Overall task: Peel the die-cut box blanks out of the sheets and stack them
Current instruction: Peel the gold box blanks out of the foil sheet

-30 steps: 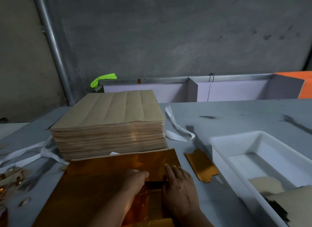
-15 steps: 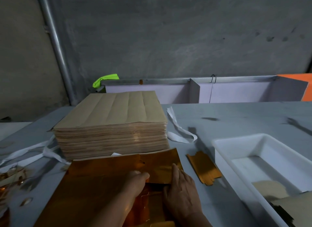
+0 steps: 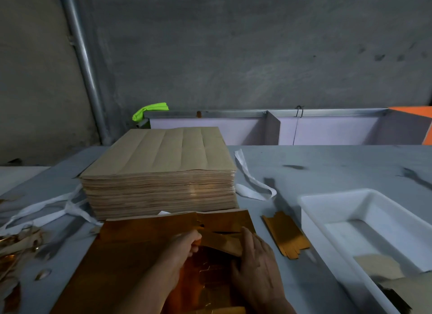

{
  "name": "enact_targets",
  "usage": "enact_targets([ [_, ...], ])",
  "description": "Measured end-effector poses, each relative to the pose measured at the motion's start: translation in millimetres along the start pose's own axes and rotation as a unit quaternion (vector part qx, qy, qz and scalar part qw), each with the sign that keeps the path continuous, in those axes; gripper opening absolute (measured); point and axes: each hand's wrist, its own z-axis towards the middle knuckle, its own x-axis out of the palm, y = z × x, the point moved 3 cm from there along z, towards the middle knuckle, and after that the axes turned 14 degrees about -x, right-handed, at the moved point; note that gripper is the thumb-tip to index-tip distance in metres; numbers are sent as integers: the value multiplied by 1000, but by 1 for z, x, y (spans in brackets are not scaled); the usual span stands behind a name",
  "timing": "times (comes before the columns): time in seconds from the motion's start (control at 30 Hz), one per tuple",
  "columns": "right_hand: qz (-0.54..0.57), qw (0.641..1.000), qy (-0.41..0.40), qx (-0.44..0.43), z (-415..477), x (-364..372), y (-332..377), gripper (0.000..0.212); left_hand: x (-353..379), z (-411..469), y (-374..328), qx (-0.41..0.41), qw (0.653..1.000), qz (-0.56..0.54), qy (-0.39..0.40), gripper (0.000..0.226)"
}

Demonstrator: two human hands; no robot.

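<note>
Box blank, partly lifted from the gold-foil sheet lying before the sheet pile: left hand pinches its edge with curled fingers, right hand presses the sheet flat, fingers straight; best to peel low and slow so the nicks tear, not the flaps.

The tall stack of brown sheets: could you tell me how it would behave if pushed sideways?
Probably heavy: the stack of brown sheets is many layers deep, so it should resist sliding. Its upper sheets would likely shear off first. Being wider than tall, it seems unlikely to tip.
</note>
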Motion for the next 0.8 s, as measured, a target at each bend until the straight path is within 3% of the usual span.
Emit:
enact_targets([
  [0.33, 76, 994, -75, 15, -2, -17, 4, 67, -3, -9, 10, 38, 998, 44, 37, 20],
  [0.57, 70, 993, -94, 8, 0, -31, 3, 61, -1, -12, 8, 33, 997, 57, 32, 20],
  [0.8, 26, 989, -109, -95, -5, -43, 11, 19, -2, -11, -1, -1, 999, 47, 15, 28],
])
